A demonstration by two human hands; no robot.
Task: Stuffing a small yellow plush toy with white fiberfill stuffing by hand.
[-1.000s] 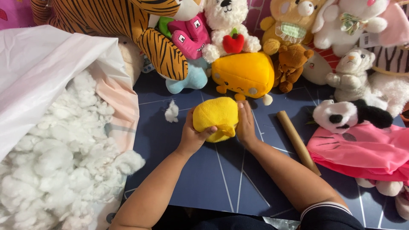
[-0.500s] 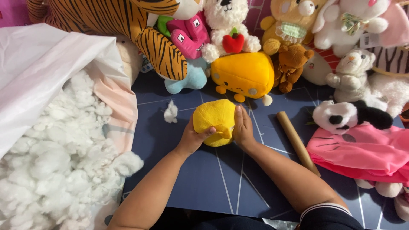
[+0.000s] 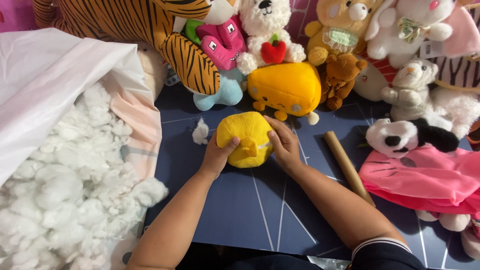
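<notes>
Two bare hands meet over a dark blue mat [image 3: 260,210] marked with thin pale lines, seen from above. At the left edge, the largest thing in view is a wide white bag [image 3: 55,75] lying open, spilling loose white stuffing [image 3: 60,200]. Along the far edge sits a row of plush toys, among them a striped tiger [image 3: 145,25] and a yellow wedge-shaped plush [image 3: 286,87] with a small face. At the right lies a folded pink cloth [image 3: 425,175], with a black-and-white panda plush [image 3: 405,136] just behind it. A brown cardboard tube [image 3: 346,165] lies on the mat near the right forearm, slanting from upper left to lower right.

Between the hands, touching both, rests a small round yellow plush ball [image 3: 247,137]. It sits directly ahead of the person, near the mat's middle. It is nearly round, so no clear long axis shows; a puckered opening faces toward the person. The left hand [image 3: 218,155] cups its left side, thumb pressed on top. The right hand [image 3: 284,145] grips its right side, fingers curled at the pucker. Both hands are equally close. A tuft of stuffing [image 3: 200,132] lies just left of the ball.
</notes>
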